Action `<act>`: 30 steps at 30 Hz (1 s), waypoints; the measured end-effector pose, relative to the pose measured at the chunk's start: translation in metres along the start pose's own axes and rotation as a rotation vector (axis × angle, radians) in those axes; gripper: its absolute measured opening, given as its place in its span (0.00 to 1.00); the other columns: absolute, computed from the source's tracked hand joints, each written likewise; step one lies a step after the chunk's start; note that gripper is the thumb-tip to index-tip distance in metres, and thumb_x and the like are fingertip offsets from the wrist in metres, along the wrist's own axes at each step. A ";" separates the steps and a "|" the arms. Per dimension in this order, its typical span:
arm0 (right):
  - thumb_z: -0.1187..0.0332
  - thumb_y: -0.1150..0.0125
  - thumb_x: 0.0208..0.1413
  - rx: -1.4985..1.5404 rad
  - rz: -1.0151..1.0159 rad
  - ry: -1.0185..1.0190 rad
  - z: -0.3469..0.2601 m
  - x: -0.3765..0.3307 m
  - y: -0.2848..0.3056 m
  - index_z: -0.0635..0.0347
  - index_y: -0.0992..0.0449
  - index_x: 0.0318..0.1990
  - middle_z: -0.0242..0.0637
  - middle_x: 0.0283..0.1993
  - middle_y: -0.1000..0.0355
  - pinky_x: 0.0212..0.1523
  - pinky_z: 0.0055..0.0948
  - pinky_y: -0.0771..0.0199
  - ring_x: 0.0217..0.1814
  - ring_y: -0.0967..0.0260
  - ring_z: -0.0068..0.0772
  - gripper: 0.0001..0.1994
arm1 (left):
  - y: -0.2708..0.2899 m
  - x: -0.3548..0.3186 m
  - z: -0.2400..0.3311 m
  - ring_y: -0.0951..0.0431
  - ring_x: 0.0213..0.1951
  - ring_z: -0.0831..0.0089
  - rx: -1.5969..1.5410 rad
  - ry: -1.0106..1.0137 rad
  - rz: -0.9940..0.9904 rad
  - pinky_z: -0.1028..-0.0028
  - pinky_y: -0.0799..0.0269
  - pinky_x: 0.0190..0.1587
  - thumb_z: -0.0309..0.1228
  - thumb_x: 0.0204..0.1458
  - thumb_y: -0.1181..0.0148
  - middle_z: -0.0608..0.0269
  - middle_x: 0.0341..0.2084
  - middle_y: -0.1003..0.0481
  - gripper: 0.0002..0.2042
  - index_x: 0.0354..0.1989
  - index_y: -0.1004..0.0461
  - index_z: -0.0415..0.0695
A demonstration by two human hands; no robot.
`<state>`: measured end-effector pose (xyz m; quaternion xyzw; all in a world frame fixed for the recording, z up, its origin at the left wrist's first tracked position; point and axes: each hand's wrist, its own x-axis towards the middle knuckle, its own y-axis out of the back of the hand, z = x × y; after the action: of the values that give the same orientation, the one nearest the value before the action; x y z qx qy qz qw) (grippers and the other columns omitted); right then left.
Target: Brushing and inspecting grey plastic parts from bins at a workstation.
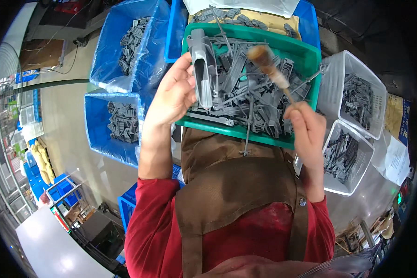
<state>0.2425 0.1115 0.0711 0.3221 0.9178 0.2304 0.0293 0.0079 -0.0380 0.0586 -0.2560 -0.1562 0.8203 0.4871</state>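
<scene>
From head height, one fisheye looks down, close over the brown apron (236,190) and green bin (292,48).

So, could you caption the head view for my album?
Left hand holding a grey part, right hand a blurred brown tool, over a green bin of grey pieces.

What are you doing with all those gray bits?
The person's left hand holds a gray plastic part above a green bin heaped with gray pieces. The right hand grips a brown-handled tool, blurred here, by its thin shaft. Blue bins and white bins stand around, holding more gray pieces.
</scene>
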 end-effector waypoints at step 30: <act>0.74 0.51 0.54 -0.106 0.052 -0.004 -0.016 0.002 -0.005 0.66 0.29 0.29 0.41 0.22 0.33 0.23 0.28 0.38 0.20 0.36 0.34 0.06 | -0.027 -0.011 -0.035 0.30 0.51 0.67 -0.730 -0.199 -0.015 0.69 0.30 0.50 0.27 0.49 0.49 0.55 0.46 0.30 0.21 0.54 0.39 0.38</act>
<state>0.2347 0.1024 0.0837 0.3444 0.8955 0.2786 0.0421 0.0515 -0.0346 0.0461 -0.3307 -0.4865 0.7280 0.3521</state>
